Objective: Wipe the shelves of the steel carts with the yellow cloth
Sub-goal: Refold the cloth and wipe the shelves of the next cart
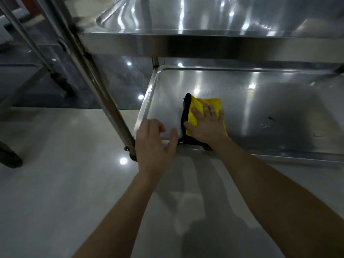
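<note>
Two hands at the shiny steel cart's lower shelf (260,108): right hand (206,127) lies flat, fingers (211,111) straight and spread, pressing the folded yellow cloth with black edging (210,101) beneath them near the front rim; left hand (154,146), loosely curled and empty, at the front-left corner.

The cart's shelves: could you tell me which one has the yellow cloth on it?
The lower shelf: the right hand presses the cloth flat there, beneath the upper shelf.

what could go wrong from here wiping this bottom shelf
The yellow cloth under the right hand is at the lower shelf's left end, so the dark speck further right may get missed. The cloth's black edge reaches the near rim and could snag there.
</note>
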Demonstrator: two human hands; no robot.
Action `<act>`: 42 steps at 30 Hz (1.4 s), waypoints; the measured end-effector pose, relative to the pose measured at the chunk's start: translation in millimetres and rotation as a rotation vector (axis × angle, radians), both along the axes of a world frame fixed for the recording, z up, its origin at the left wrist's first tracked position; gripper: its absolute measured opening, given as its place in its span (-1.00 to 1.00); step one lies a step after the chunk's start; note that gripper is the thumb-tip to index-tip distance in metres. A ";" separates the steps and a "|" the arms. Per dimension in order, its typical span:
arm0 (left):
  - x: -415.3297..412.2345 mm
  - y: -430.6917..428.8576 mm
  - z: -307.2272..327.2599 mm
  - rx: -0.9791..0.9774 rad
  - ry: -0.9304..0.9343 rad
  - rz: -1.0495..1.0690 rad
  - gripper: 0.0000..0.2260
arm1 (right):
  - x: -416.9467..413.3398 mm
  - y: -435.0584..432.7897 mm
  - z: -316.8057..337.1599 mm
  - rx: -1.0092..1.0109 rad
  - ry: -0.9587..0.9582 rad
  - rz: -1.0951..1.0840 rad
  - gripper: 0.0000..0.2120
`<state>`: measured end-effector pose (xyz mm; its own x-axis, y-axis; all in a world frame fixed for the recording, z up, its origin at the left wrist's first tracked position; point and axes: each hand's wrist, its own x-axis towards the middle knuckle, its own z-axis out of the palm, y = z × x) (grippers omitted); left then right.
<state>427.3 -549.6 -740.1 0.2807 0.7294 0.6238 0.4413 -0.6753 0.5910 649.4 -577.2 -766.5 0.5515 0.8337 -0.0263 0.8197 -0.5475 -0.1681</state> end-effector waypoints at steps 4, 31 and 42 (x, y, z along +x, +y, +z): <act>53.3 52.1 -1.4 -0.112 0.293 0.081 -0.57 | -15.1 4.2 1.8 0.047 -0.015 0.053 -0.25; 54.0 62.6 -28.7 -0.076 0.537 0.146 -0.41 | 112.1 126.4 29.9 -0.104 -0.004 0.102 -0.34; 51.4 61.5 -15.7 -0.131 0.499 0.104 -0.54 | 79.2 -77.0 25.7 0.043 -0.059 0.464 -0.47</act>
<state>478.8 -488.1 -755.8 0.4423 0.8320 0.3348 0.7514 -0.5476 0.3682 728.6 -654.2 -740.8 0.1199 0.9922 0.0336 0.9851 -0.1147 -0.1282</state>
